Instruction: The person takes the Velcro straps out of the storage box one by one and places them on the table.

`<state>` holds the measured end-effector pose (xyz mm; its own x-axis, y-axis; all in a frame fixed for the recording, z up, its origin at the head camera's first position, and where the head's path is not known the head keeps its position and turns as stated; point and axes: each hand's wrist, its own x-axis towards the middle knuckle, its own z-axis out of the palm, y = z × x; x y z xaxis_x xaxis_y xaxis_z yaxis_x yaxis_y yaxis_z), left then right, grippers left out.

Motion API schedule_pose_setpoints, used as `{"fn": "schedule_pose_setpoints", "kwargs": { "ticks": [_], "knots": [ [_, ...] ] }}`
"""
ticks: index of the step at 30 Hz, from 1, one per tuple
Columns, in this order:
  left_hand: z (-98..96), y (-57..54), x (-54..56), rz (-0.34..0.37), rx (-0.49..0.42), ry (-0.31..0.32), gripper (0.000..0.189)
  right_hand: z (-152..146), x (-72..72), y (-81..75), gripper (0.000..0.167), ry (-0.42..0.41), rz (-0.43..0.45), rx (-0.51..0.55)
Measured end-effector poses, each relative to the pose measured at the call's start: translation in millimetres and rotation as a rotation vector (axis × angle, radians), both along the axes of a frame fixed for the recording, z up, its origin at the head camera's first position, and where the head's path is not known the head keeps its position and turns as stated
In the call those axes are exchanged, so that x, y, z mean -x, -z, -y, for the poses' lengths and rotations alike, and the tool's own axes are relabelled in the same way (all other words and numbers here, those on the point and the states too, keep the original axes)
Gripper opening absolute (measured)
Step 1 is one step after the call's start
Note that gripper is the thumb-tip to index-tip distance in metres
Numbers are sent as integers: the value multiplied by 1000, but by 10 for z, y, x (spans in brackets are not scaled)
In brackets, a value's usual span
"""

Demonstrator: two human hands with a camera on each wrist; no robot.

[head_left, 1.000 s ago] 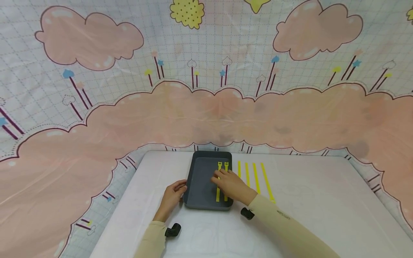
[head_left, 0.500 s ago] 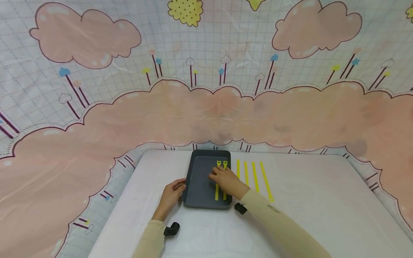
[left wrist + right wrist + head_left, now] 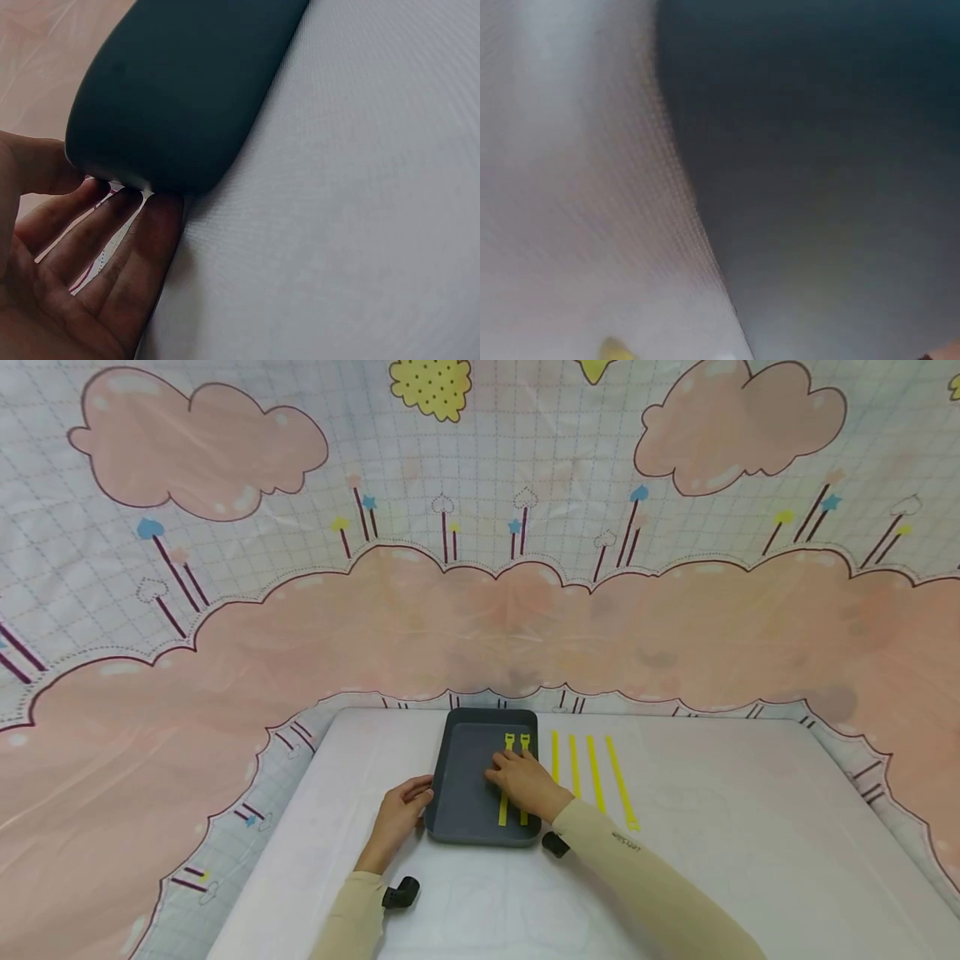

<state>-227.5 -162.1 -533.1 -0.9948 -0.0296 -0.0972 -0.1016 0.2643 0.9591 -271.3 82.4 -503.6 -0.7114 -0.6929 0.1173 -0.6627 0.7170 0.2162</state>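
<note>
My left hand (image 3: pixel 400 817) holds the left side of a dark grey tray (image 3: pixel 461 810). In the left wrist view its thumb (image 3: pixel 45 163) meets the tray's rim and the fingers (image 3: pixel 120 247) lie along the outer wall. Inside the tray, on its right side, lie two yellow cable tie straps with slotted heads at the far end: a left strap (image 3: pixel 502 814) and a right strap (image 3: pixel 524 817). My right hand (image 3: pixel 528 783) covers their middles, its bent fingers on the left strap; the fingertips' undersides are hidden. The right wrist view shows mostly the blurred tray wall (image 3: pixel 825 195).
Right of the tray, several more yellow straps (image 3: pixel 595 768) lie side by side on the white table (image 3: pixel 720 827); the right forearm passes over their near ends. Black wrist cameras (image 3: pixel 402 893) sit under both wrists. A printed cloth (image 3: pixel 480 635) hangs behind the table.
My right hand has shifted slightly left and toward me over the straps. The left strap's near end has swung a little left. The left hand stays at the tray's side.
</note>
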Motion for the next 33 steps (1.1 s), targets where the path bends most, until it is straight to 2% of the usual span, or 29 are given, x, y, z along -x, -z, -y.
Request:
{"fn": "schedule_pose_setpoints", "kwargs": {
  "ticks": [12,18,21,28,33],
  "knots": [
    [-10,-15,-19,-8,3,1,35,-14,28,-25,20,27,48,15],
    [-13,-28,-28,-6,-4,2,37,-18,48,0,19,4,54,57],
    [-27,-85,-57,-11,-3,4,37,-24,60,6,16,-23,42,71],
    [-72,-366,-207,-13,-17,26,37,-32,62,31,11,-60,12,63],
    [-75,-406,-241,-34,-23,34,36,-33,61,51,10,-71,-33,67]
  ]
}}
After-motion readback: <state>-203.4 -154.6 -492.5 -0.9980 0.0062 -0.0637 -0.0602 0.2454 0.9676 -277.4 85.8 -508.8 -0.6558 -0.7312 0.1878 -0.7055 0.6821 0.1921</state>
